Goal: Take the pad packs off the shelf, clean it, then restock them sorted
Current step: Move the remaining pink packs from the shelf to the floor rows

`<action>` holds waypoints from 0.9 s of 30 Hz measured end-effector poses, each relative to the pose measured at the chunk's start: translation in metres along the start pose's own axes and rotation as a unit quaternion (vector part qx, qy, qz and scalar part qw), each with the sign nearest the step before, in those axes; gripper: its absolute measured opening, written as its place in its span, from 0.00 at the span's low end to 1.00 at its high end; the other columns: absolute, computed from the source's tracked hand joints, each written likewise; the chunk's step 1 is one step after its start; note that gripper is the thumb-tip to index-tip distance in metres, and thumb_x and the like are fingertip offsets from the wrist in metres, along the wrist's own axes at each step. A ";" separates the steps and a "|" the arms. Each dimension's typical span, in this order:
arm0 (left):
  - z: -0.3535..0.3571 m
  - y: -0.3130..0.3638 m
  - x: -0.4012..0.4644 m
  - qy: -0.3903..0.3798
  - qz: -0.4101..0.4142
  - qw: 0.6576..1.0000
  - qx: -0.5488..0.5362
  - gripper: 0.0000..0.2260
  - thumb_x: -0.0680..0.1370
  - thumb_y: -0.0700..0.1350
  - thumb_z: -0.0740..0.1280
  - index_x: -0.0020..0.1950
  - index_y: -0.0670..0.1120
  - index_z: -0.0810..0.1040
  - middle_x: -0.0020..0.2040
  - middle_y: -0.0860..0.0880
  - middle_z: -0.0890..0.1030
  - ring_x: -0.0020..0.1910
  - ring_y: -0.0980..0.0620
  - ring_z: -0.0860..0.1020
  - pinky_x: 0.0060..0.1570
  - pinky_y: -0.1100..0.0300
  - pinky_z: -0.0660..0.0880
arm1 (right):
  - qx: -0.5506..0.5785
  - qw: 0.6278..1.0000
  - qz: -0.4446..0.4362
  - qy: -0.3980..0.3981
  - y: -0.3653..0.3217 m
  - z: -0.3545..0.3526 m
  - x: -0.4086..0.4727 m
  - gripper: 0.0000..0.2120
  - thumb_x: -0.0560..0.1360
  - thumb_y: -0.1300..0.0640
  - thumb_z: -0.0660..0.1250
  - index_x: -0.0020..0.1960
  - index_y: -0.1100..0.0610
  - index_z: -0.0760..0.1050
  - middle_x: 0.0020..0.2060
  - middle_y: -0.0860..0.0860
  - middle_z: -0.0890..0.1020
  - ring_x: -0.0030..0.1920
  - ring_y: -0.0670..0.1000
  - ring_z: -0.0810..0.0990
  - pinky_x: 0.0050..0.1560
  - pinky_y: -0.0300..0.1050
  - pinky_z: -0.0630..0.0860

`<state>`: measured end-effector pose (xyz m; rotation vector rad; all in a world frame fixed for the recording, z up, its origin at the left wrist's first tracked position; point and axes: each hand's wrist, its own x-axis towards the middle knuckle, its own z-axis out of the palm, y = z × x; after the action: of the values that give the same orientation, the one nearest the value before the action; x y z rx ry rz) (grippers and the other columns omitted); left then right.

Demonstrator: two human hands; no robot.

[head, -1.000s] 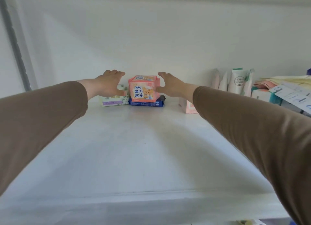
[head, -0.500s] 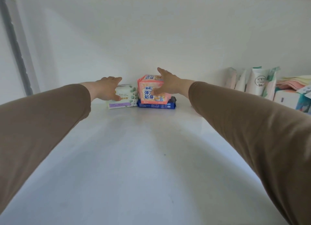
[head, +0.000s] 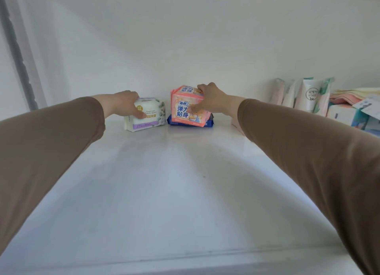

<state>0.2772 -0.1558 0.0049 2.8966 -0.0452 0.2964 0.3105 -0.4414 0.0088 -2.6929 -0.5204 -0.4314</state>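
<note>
White shelf (head: 185,192), deep, both arms in brown sleeves reaching to the back wall. Left hand (head: 123,106) grasps the white pad pack (head: 150,115) from above, fingers over its top, thumb on the front face; pack stands on the shelf near the back. Right hand (head: 207,100) grips the pink pad pack (head: 185,110), fingers curled over the top edge, thumb pressing the front label. Pink pack sits on top of a blue pad pack (head: 190,122) lying flat, just right of the white one, small gap between. Far right: upright tubes (head: 308,96), folded towels (head: 349,95), boxes (head: 341,114), well apart from the packs. Looks like the removal step, shelf not yet wiped. Risks: both grips are at full reach, top-down on soft wrappers, so a pack may slip or squash when pulled forward. Lifting the pink pack may drag the blue one along and drop it off the front edge. The right sleeve passes near a pale item by the forearm, partly hidden; a sideways swing may knock it.
</note>
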 end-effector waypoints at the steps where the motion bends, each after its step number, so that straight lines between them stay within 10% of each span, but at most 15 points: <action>1: -0.002 -0.001 -0.006 0.001 0.003 1.000 -0.017 0.26 0.74 0.51 0.75 0.65 0.41 0.71 0.58 0.44 0.77 0.55 0.44 0.76 0.49 0.54 0.72 | 0.009 1.000 0.001 0.002 0.000 -0.003 -0.005 0.35 0.66 0.39 0.78 0.63 0.57 0.69 0.61 0.55 0.68 0.51 0.56 0.78 0.49 0.51 0.79; 15: -0.027 0.013 -0.143 0.050 0.089 0.988 -0.115 0.24 0.73 0.45 0.77 0.66 0.45 0.73 0.56 0.48 0.79 0.52 0.47 0.77 0.42 0.59 0.72 | 0.139 0.989 -0.017 0.050 -0.029 -0.055 -0.150 0.39 0.64 0.44 0.81 0.68 0.55 0.67 0.58 0.50 0.77 0.55 0.50 0.79 0.50 0.43 0.76; 27: -0.043 0.075 -0.306 0.078 0.082 0.987 -0.116 0.29 0.73 0.48 0.76 0.72 0.51 0.70 0.63 0.50 0.71 0.60 0.49 0.72 0.59 0.56 0.69 | 0.207 0.976 -0.038 0.051 -0.017 -0.103 -0.314 0.39 0.62 0.44 0.82 0.67 0.52 0.70 0.58 0.49 0.78 0.54 0.48 0.81 0.55 0.51 0.81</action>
<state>-0.0347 -0.2168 0.0002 2.6340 -0.2745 0.5093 0.0023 -0.5611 -0.0073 -2.2464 -0.6093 -0.4270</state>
